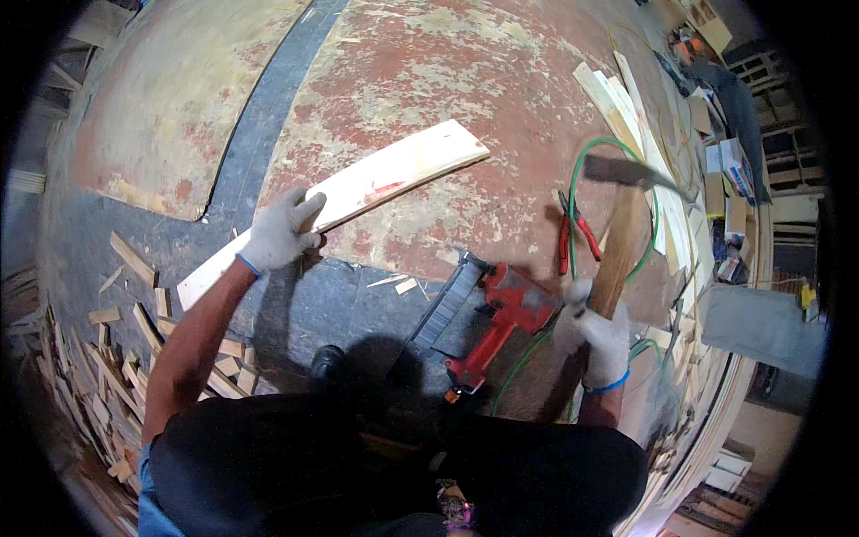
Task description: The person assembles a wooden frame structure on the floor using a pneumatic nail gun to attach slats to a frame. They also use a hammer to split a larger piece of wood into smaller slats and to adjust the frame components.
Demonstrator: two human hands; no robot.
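My left hand (284,228), in a pale glove with a blue cuff, grips a long light wooden board (403,174) near its middle. The board lies slanted from lower left to upper right and has a red mark on its face. My right hand (601,336), gloved alike, is wrapped round the lower part of a hammer's wooden handle (614,255). The dark hammer head is at the far end, a little blurred. Between my hands lies a red and black nail gun (514,313). Red-handled pliers (577,234) rest just left of the hammer.
A green air hose (580,159) loops around the hammer and pliers. Long pale boards (640,125) are stacked at the far right. Several wood offcuts (134,259) litter the floor at left. A worn reddish panel (394,80) covers the middle floor; boxes (734,166) stand at the right edge.
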